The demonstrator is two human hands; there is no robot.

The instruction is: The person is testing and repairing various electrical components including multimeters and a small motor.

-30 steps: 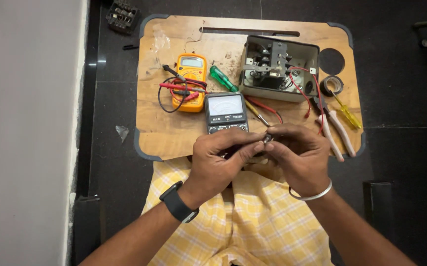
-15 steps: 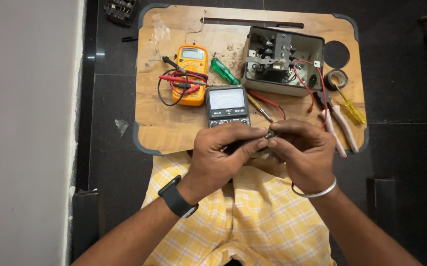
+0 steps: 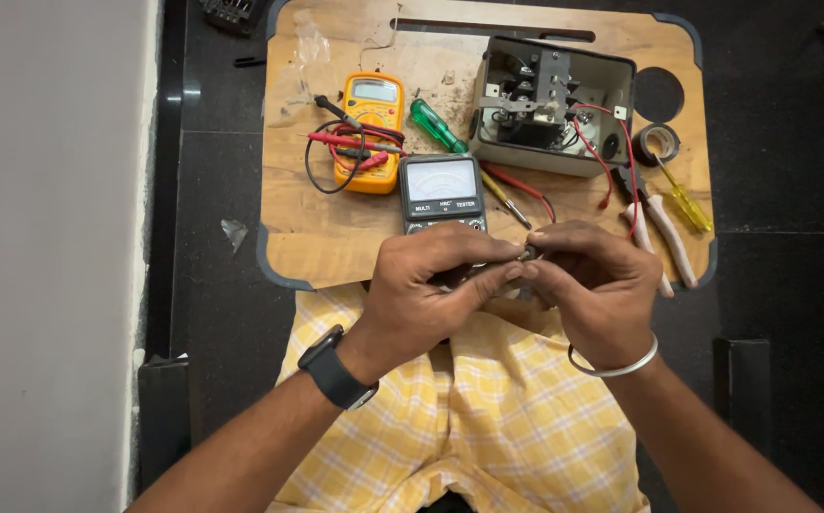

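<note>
Where fingertips meet, a small metal part [image 3: 529, 254] between both hands.

We see a worn wooden lap board with dark rim [image 3: 336, 249], on it our orange multimeter with red and black leads [image 3: 370, 131], grey analogue tester [image 3: 441, 193], green-handled screwdriver [image 3: 436, 125], open grey electrical box [image 3: 550, 106], black tape roll [image 3: 660, 143], yellow-handled screwdriver [image 3: 685, 201], pale-handled pliers [image 3: 661, 230].

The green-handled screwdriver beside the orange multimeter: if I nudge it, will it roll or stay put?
The green-handled screwdriver has a rounded handle and lies flat on the wooden board, so it probably rolls easily. It looks rigid and light. The orange multimeter and the grey box flank it and would likely stop it.
</note>
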